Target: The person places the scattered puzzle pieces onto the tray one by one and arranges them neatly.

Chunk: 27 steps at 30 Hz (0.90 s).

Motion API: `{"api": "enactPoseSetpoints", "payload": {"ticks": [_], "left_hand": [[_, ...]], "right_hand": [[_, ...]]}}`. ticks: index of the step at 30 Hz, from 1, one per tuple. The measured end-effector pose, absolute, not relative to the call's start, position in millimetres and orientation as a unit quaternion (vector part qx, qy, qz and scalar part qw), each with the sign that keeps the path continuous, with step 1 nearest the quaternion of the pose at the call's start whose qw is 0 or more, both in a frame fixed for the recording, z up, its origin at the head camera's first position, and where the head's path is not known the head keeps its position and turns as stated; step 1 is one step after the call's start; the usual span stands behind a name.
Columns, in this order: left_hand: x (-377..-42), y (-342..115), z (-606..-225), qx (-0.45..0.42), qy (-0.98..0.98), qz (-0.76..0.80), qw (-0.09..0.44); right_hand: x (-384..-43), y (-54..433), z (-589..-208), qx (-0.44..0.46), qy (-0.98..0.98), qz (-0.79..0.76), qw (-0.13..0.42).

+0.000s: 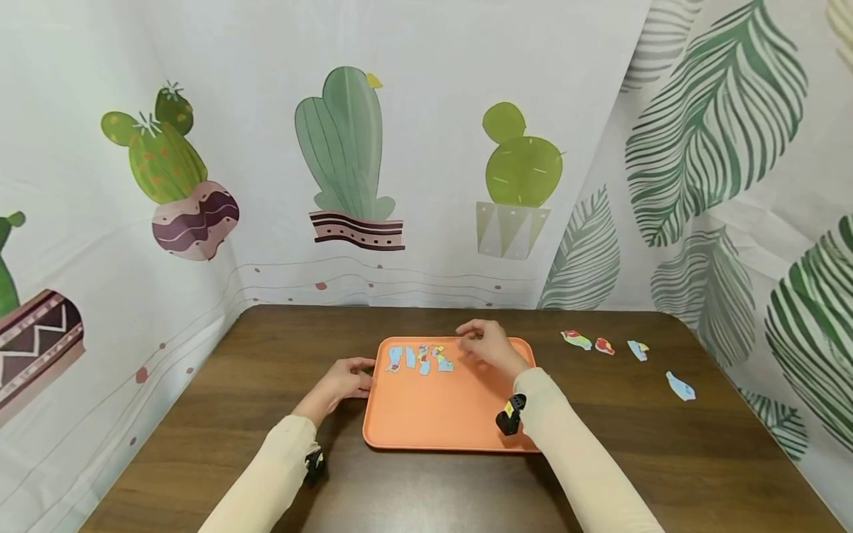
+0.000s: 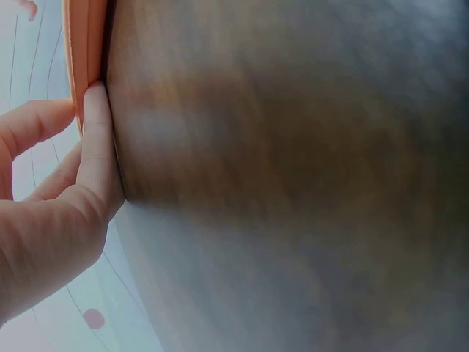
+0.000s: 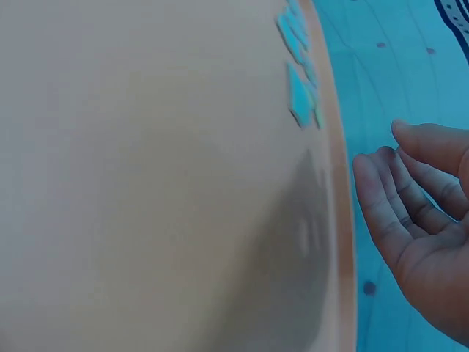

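An orange tray (image 1: 440,414) lies on the wooden table. My left hand (image 1: 345,379) is at its left edge; in the left wrist view the thumb (image 2: 44,125) meets the rim while a finger lies against the outer wall. Several flat, irregular pieces with light blue and coloured print stand in a row at the tray's back left, among them a blue strip (image 1: 410,357) and a blue, yellow and red piece (image 1: 443,359). Just right of that row, my right hand (image 1: 489,344) hovers over the tray's back edge. Its fingers (image 3: 377,198) are loosely bent, with nothing between them.
Right of the tray, more flat pieces lie spread on the table (image 1: 620,414): a red, yellow and green one (image 1: 576,340), a red one (image 1: 604,346), a blue and yellow one (image 1: 637,349) and a light blue one (image 1: 681,386). A printed cloth (image 1: 440,148) hangs behind the table.
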<state>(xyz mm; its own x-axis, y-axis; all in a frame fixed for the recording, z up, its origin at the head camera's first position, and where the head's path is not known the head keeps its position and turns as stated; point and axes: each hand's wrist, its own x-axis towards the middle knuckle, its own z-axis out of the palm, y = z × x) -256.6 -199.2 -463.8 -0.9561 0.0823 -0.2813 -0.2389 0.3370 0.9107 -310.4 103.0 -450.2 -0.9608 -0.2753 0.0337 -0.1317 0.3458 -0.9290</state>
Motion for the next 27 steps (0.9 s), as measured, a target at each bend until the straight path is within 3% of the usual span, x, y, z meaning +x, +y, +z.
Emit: {"api": "enactPoseSetpoints", "payload": {"ticks": [14, 27], "left_hand": [[-258.0, -201.1, -465.1, -0.055, 0.809, 0.567, 0.144], [-256.7, -200.5, -463.4, -0.053, 0.804, 0.576, 0.137]], "right_hand": [[-314.2, 174.2, -434.3, -0.094, 0.807, -0.583, 0.007], [-307.8, 259.2, -442.9, -0.047, 0.824, -0.564, -0.037]]}}
